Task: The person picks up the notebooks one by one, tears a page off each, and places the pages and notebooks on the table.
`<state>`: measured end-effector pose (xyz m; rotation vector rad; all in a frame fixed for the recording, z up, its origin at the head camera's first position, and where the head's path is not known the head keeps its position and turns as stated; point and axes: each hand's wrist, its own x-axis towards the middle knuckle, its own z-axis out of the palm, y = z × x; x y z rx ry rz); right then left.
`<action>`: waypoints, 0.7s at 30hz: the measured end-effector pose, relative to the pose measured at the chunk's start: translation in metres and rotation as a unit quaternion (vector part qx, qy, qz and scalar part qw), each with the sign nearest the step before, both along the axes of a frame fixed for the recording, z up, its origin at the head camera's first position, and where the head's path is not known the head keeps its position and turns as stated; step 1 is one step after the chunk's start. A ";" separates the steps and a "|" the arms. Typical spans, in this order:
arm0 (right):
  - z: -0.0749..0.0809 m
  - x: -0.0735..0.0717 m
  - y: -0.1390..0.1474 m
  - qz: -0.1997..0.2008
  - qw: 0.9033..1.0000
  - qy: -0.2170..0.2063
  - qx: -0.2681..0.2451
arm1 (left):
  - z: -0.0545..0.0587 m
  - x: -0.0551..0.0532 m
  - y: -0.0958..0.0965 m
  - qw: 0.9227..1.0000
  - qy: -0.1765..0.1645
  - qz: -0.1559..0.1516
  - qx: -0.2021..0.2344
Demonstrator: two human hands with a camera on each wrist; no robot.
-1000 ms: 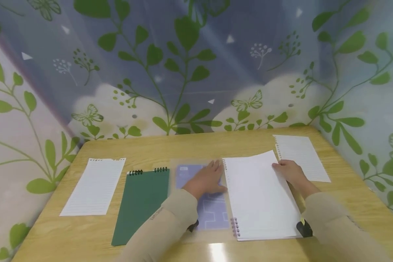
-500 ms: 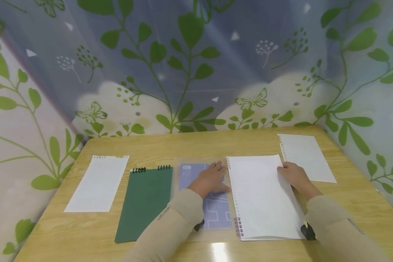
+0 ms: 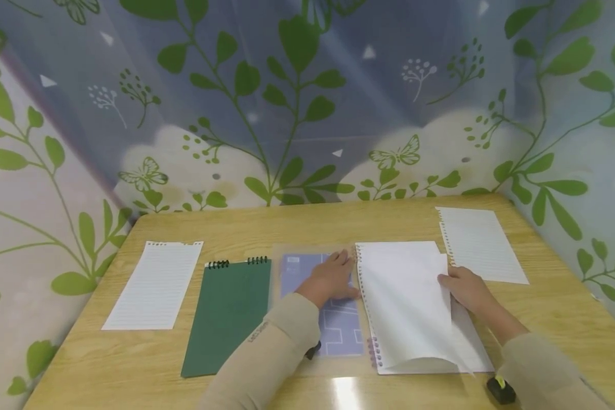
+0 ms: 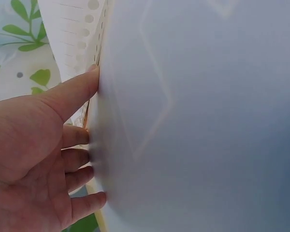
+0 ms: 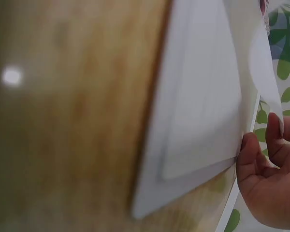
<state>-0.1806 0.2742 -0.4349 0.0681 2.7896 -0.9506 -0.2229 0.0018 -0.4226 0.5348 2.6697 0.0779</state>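
Observation:
A spiral notebook lies open on the wooden table (image 3: 297,222), its purple cover (image 3: 338,339) folded to the left and its white pages (image 3: 405,302) to the right. My left hand (image 3: 332,279) rests flat on the cover beside the spiral, fingers extended. In the left wrist view, its thumb and fingertips touch the cover's edge. My right hand (image 3: 468,289) pinches the right edge of the top page, which is raised and bowed above the sheets below. The right wrist view shows that page (image 5: 266,63) held at the fingertips.
Left of the cover lies a closed green notebook (image 3: 228,319) with black rings at its top. One torn lined sheet (image 3: 154,285) lies at the far left, another (image 3: 484,245) at the back right. Patterned fabric (image 3: 307,114) hangs behind the table.
My right hand has pulled the top page's right edge up and leftward, uncovering part of the sheet below, and has shifted slightly down and right. My left hand stays on the cover.

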 end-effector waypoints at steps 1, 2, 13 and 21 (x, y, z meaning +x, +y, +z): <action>0.000 0.002 -0.001 0.000 1.000 0.006 -0.002 | 0.000 0.000 0.000 1.000 0.000 0.000 0.001; 0.000 0.003 -0.001 0.000 1.000 0.009 -0.006 | 0.001 0.000 0.000 1.000 -0.002 0.002 0.003; -0.003 0.009 0.000 0.019 0.999 0.031 -0.023 | 0.006 0.003 0.000 1.000 -0.007 0.005 0.005; -0.004 0.022 0.009 0.048 0.993 0.010 -0.109 | 0.003 0.001 -0.002 1.000 -0.001 0.004 0.006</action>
